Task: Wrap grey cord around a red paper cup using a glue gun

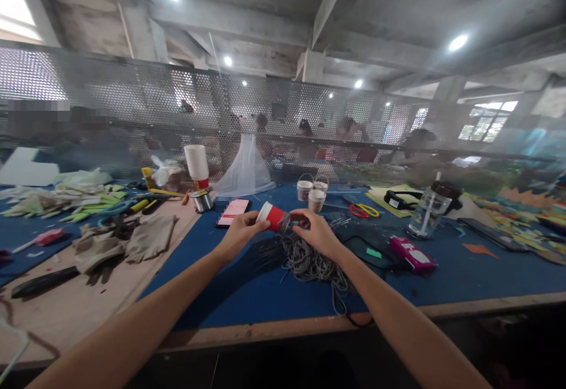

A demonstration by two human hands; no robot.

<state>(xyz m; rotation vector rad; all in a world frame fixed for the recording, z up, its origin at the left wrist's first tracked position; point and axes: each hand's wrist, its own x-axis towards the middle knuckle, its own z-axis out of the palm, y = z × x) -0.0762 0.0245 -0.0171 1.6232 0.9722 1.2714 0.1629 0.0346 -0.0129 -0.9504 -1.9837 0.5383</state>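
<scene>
A small red-and-white paper cup [273, 217] is tilted on its side in my left hand [244, 228], whose fingers and thumb grip its white end. My right hand [315, 230] is closed at the other end of the cup, with its fingertips on grey cord that shows there; the exact hold is blurred. Right below lies a tangled heap of grey cord [309, 259] on the blue table mat [221, 306]. Beyond my hands stand several small cups with wire handles [316, 199]. A phone [233, 212] with a lit screen lies past my left hand.
Stacked paper cups [197, 165] stand behind a wire spool [202, 201]. Scissors [362, 210], a purple box [412, 254] and a clear drinking bottle [427, 215] are on the right. Work gloves [150, 238] lie left. A perforated screen [283, 118] runs along the back, with people behind it.
</scene>
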